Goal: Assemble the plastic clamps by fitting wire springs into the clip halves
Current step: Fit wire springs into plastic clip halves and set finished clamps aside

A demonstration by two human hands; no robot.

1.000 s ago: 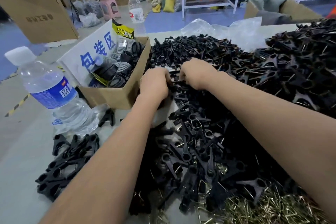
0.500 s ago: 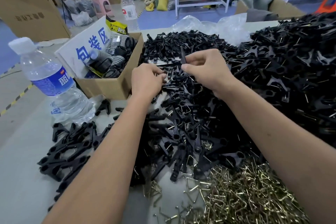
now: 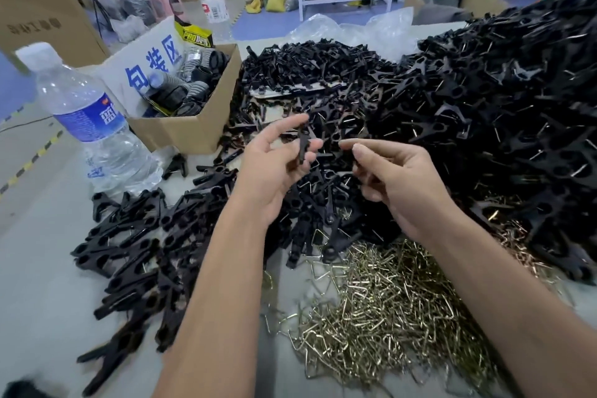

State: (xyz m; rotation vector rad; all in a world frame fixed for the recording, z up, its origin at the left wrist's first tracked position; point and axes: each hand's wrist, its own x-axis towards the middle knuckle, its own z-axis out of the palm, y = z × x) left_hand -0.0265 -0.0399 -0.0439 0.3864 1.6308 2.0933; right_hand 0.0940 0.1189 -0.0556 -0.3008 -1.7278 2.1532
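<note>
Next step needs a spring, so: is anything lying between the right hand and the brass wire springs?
Nothing visible blocks it. The right hand hovers above the black clip halves, and the wire springs lie uncovered just nearer the person. The left hand holds a clip half.

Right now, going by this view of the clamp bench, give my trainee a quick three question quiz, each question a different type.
1. True or false: the left hand holds a black clip half upright in its fingers.
2. Multiple choice: the heap of wire springs lies
A. inside the cardboard box
B. on the table near the person, below the right hand
C. beside the water bottle
3. Fill in: the large pile of black clip parts rises on the ___ side of the table.

Key: 1 true; 2 B; 3 right.
</note>
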